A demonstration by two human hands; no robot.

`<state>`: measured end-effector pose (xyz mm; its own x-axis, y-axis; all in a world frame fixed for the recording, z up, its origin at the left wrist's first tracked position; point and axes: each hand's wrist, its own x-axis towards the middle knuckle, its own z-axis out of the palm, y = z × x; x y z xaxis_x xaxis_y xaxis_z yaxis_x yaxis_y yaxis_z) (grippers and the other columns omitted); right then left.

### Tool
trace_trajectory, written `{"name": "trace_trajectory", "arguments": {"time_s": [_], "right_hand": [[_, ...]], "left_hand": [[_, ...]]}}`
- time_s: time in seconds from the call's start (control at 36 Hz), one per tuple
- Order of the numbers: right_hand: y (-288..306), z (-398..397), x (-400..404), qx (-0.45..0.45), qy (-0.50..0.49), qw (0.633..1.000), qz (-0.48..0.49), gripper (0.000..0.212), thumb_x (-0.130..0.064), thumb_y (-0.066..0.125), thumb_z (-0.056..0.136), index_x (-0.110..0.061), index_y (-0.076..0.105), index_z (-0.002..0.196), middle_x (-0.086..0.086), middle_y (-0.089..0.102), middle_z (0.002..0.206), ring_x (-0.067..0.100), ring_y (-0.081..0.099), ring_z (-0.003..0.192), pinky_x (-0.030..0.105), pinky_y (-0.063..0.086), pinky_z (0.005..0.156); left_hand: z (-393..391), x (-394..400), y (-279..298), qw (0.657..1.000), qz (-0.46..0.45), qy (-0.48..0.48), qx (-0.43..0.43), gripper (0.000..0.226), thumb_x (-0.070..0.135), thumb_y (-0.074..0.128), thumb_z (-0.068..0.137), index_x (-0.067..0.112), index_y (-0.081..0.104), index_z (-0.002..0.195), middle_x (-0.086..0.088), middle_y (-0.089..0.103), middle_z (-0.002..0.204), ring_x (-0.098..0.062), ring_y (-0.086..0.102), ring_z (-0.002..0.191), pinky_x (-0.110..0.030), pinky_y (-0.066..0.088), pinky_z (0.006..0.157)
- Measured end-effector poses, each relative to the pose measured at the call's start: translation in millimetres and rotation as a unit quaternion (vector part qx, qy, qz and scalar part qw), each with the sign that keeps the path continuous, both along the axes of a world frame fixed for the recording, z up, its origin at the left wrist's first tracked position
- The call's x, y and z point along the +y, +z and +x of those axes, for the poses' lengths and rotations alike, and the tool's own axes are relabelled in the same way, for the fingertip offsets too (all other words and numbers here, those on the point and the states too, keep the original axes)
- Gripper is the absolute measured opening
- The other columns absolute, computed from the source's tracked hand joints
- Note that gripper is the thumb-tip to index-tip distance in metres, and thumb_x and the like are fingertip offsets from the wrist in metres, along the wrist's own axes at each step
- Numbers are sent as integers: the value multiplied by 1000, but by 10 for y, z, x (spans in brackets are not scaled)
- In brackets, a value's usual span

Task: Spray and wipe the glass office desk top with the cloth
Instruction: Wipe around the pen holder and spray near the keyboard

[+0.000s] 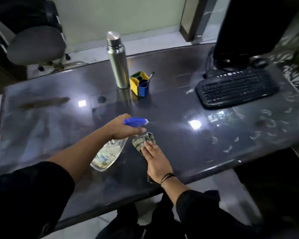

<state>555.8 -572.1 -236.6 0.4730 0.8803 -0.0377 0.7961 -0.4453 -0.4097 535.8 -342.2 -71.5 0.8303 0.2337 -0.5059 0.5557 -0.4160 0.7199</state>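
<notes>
Left hand point(126, 128) grips spray bottle point(109, 152), nozzle aimed right; right hand point(155, 161) flat, fingers straight on cloth point(142, 139). Risk: mist drifting onto keyboard point(235, 88).

My clear spray bottle point(109, 155) with its blue nozzle point(135, 121) pointing toward three o'clock tilts above the dark glossy surface point(179, 152), the crumpled greenish cloth point(142, 140) lying just beside it.

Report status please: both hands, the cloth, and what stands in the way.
Left hand grips spray bottle, nozzle aimed right. Right hand presses cloth flat on glass desk. Keyboard and steel flask stand ahead.
</notes>
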Motion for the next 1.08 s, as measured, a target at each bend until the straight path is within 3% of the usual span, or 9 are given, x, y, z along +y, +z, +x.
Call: {"name": "trace_trajectory", "arguments": {"time_s": [0.14, 0.25, 0.36, 0.47, 0.58, 0.75, 0.89, 0.97, 1.08], "right_hand": [[-34, 49, -61, 9, 23, 999, -22, 75, -10, 67, 83, -10, 44, 154, 10, 32, 166, 32, 27, 155, 47, 23, 127], [-18, 54, -87, 14, 24, 999, -25, 74, -11, 60, 89, -12, 36, 159, 6, 23, 170, 27, 15, 158, 43, 11, 130], [-7, 65, -100, 12, 32, 999, -29, 74, -13, 59, 90, -12, 33, 160, 6, 22, 170, 27, 15, 158, 45, 13, 129], [-16, 68, -105, 22, 32, 999, -23, 73, -13, 59, 90, -13, 35, 159, 6, 22, 170, 26, 15, 158, 45, 16, 129], [-32, 60, -152, 20, 16, 1000, -1, 74, -9, 63, 86, -14, 41, 156, 4, 29, 168, 25, 20, 157, 45, 21, 128], [-95, 28, -28, 2, 0, 1000, -2, 84, -1, 67, 78, -14, 41, 157, 3, 31, 167, 23, 17, 157, 37, 8, 126], [-77, 63, 233, -20, 10, 1000, 2, 76, 1, 64, 83, -12, 43, 156, 5, 32, 166, 24, 16, 157, 43, 25, 127], [-54, 64, 614, -8, 33, 999, 0, 70, -2, 56, 92, -13, 38, 158, 5, 28, 168, 24, 13, 158, 44, 22, 127], [-38, 201, 1361, -16, 58, 998, 8, 68, -4, 52, 92, -12, 37, 158, 9, 28, 168, 31, 19, 157, 48, 25, 126]], "left_hand": [[332, -496, 61, 998, 47, 35, 30, 46, 46, 86, 82, 17, 60, 107, -1, 62, 105, -19, 63, 95, -34, 51, 82], [447, -524, 126, 999, 29, -13, 41, 31, 41, 87, 82, 17, 68, 87, 0, 67, 85, -21, 66, 83, -35, 51, 77], [462, -557, 152, 999, 21, 12, 45, 30, 29, 84, 87, 8, 71, 104, -10, 73, 97, -22, 70, 90, -38, 55, 88], [422, -401, 45, 994, 86, 56, 48, 43, 51, 82, 76, 15, 69, 97, -6, 71, 93, -22, 72, 85, -42, 60, 83], [190, 31, 60, 980, 105, 164, 45, 41, 50, 76, 70, 12, 68, 82, -5, 69, 77, -23, 67, 73, -38, 54, 73], [-553, 991, 30, 902, 51, 428, -2, 39, 44, 78, 67, 12, 76, 87, -6, 75, 74, -14, 65, 50, -26, 51, 59], [-899, 1482, -85, 857, 46, 514, -15, 40, 51, 75, 62, 15, 73, 77, -2, 71, 67, -13, 64, 49, -25, 52, 54], [-979, 1706, -205, 864, 62, 499, 9, 30, 44, 74, 67, 14, 77, 74, -1, 74, 63, -21, 75, 64, -35, 62, 70], [-1028, 1906, -302, 891, -7, 452, 31, 33, 47, 76, 62, 16, 71, 71, -7, 72, 68, -22, 67, 56, -33, 52, 61]]}}
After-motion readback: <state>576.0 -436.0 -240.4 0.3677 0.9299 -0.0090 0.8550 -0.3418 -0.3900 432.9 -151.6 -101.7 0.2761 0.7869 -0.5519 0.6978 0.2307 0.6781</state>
